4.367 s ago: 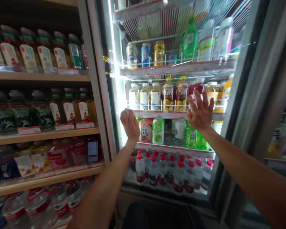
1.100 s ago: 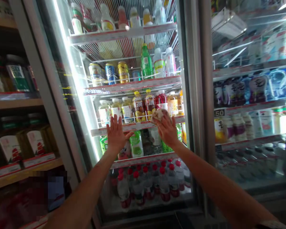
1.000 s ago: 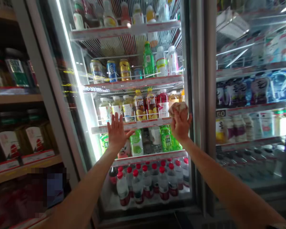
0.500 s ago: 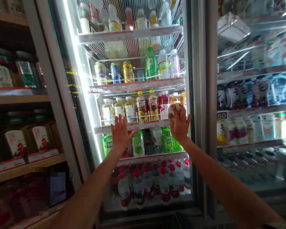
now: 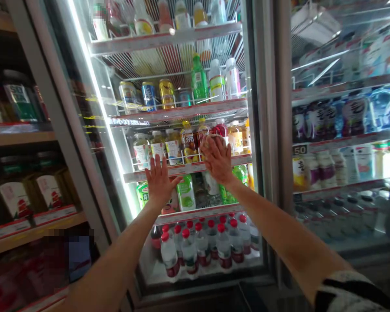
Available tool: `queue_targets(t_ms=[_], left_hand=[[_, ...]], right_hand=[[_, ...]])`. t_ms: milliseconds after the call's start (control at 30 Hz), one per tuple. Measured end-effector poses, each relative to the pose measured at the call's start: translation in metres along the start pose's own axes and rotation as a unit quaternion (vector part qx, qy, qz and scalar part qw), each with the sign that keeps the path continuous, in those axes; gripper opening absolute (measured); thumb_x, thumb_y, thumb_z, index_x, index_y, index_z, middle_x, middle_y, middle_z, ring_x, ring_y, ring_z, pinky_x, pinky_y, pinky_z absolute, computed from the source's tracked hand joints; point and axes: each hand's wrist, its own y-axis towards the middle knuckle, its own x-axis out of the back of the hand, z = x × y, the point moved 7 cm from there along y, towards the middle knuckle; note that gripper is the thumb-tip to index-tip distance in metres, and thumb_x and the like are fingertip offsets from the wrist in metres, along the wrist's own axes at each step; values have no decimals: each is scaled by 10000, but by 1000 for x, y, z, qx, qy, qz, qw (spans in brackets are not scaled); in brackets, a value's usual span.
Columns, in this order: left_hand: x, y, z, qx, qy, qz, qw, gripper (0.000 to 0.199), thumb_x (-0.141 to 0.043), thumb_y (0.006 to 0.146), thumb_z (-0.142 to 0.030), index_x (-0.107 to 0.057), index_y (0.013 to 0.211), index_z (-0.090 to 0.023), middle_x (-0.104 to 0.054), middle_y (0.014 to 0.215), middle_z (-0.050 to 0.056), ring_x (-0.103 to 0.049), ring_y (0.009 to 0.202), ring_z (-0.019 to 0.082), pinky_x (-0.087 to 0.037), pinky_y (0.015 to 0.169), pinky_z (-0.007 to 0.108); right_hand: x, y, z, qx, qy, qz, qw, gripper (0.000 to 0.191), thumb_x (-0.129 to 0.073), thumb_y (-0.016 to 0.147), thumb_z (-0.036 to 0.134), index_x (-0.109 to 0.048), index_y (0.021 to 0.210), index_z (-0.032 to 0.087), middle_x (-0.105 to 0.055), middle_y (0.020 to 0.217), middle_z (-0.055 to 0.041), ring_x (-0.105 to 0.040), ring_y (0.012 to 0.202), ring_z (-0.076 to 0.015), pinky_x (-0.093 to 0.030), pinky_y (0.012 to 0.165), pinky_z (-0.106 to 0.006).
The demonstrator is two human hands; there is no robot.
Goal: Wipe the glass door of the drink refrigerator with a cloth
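Observation:
A lit drinks fridge stands in front of me, its glass door (image 5: 182,286) between my hands and the bottles. My left hand (image 5: 158,184) lies flat towards the glass with fingers spread, holding nothing, at the height of the third shelf's front edge. My right hand (image 5: 219,164) presses a crumpled, light brownish cloth (image 5: 208,142) against the glass, partly covering it. Behind the cloth are tea bottles with yellow caps (image 5: 189,143) and a red drink bottle (image 5: 220,127). A green bottle (image 5: 199,82) stands one shelf higher.
Red-capped water bottles (image 5: 199,245) fill the fridge bottom. A metal door frame (image 5: 273,130) separates it from another drinks fridge (image 5: 344,143) on the right. Wooden shelves (image 5: 22,138) with large jars (image 5: 16,186) stand close on the left.
My right hand has moved the cloth left across the glass, from the door's right side towards its middle. My left hand stays spread at nearly the same spot. The view has shifted slightly.

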Motion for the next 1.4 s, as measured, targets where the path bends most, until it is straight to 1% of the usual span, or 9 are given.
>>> queue_targets(t_ms=[200, 300, 467, 733, 833, 1000, 1100, 1233, 1400], left_hand=[[-3, 0, 1, 0, -1, -5, 1000, 898, -391, 771, -670, -132, 1437, -127, -132, 1500, 185, -22, 1394, 299, -17, 1102, 535], [-4, 0, 1, 3, -7, -9, 1000, 888, -396, 773, -666, -131, 1439, -142, -141, 1501, 176, -20, 1394, 295, -16, 1102, 535], [0, -1, -1, 6, -8, -12, 1000, 865, -405, 786, -645, -154, 1434, -130, -158, 1494, 188, -50, 1393, 303, -52, 1098, 544], [-2, -1, 0, 8, -12, 12, 1000, 901, -489, 758, -625, -144, 1436, -143, -112, 1505, 176, -24, 1392, 311, -50, 1091, 561], [0, 0, 0, 9, -7, 22, 1000, 934, -512, 741, -629, -139, 1435, -127, -97, 1504, 189, -17, 1390, 322, -60, 1083, 577], [6, -4, -2, -5, 0, 45, 999, 943, -565, 712, -613, -172, 1432, -147, -108, 1505, 176, -32, 1387, 332, -107, 1082, 574], [7, -8, -3, -17, 9, 56, 998, 931, -637, 682, -556, -225, 1421, -166, -131, 1503, 167, -49, 1385, 336, -115, 1085, 567], [5, -11, -4, -9, 23, 76, 997, 939, -679, 671, -494, -229, 1418, -147, -112, 1500, 181, -44, 1382, 346, -116, 1074, 588], [5, -11, -7, 6, 32, 91, 995, 921, -664, 695, -474, -204, 1423, -147, -92, 1501, 184, -36, 1382, 347, -148, 1053, 612]], right_hand=[[25, -1, -76, -168, -18, -129, 977, 421, -352, 892, 246, -480, 1293, 223, -293, 1453, -101, -192, 1362, -313, -189, 1052, -599], [15, 0, -44, -149, 3, -133, 980, 463, -364, 880, 232, -420, 1340, 232, -275, 1464, -83, -127, 1382, -303, -211, 1061, -582], [-12, -16, 49, 111, 35, 28, 993, 469, -420, 861, 227, -426, 1328, 266, -340, 1449, -14, -151, 1386, -219, -176, 1124, -471], [28, -31, -70, -104, -7, -147, 984, 415, -356, 889, 213, -490, 1281, 180, -291, 1459, -116, -219, 1363, -269, -268, 1063, -530], [21, -31, -48, -128, 14, -141, 982, 448, -356, 878, 194, -458, 1314, 192, -276, 1466, -108, -170, 1378, -278, -265, 1063, -545], [-5, -49, 35, 100, 69, 35, 992, 496, -444, 820, 168, -468, 1307, 261, -384, 1425, -43, -179, 1381, -230, -242, 1098, -479], [3, -59, 8, 101, 46, 26, 993, 477, -433, 819, 153, -495, 1279, 262, -394, 1419, -47, -229, 1366, -217, -262, 1084, -470], [28, -51, -66, -93, -12, -117, 989, 454, -383, 854, 179, -468, 1300, 205, -284, 1464, -114, -204, 1371, -266, -280, 1046, -539], [14, -48, -16, -63, 15, -80, 995, 492, -401, 840, 173, -435, 1328, 219, -295, 1462, -93, -141, 1388, -259, -271, 1067, -522]])
